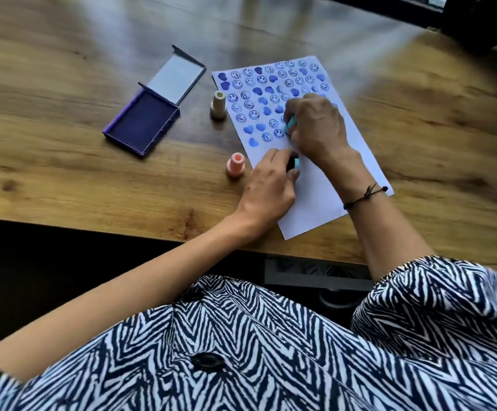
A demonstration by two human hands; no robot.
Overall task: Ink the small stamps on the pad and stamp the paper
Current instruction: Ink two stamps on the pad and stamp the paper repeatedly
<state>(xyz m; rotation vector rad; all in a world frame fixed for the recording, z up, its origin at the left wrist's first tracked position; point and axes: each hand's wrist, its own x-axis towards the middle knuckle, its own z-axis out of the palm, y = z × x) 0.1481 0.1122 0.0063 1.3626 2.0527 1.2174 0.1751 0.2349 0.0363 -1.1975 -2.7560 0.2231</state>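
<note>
- Two stamps are in my hands at this moment. My right hand [315,126] is closed with its fingers [293,109] around a turquoise stamp [291,123], pressed down on the paper [324,200] just beside the last smiley prints. My left hand [266,185] holds a second turquoise stamp [384,164] with a dark end, low over the blank lower half of the sheet.
- Both hands are very near each other, almost touching. If one pushes the other, I think a stamp can slide and the print will smear.
- Nothing holds the paper down, because both hands are busy. It lies turned at an angle, with its lower corner close to the near edge of the worktop [63,173]. If it sticks to a stamp when I lift, it may shift and the rows will go crooked.
- Fresh blue prints lie under my right palm, so a dragging wrist could smudge them if they are wet.
- A cream stamp [218,105] and a pink stamp [235,165] stand upright just off the left edge of the paper. My left forearm could knock the pink one over.
- Further left stands the open ink pad [142,126]. Reaching there, I may touch the cream stamp.
</note>
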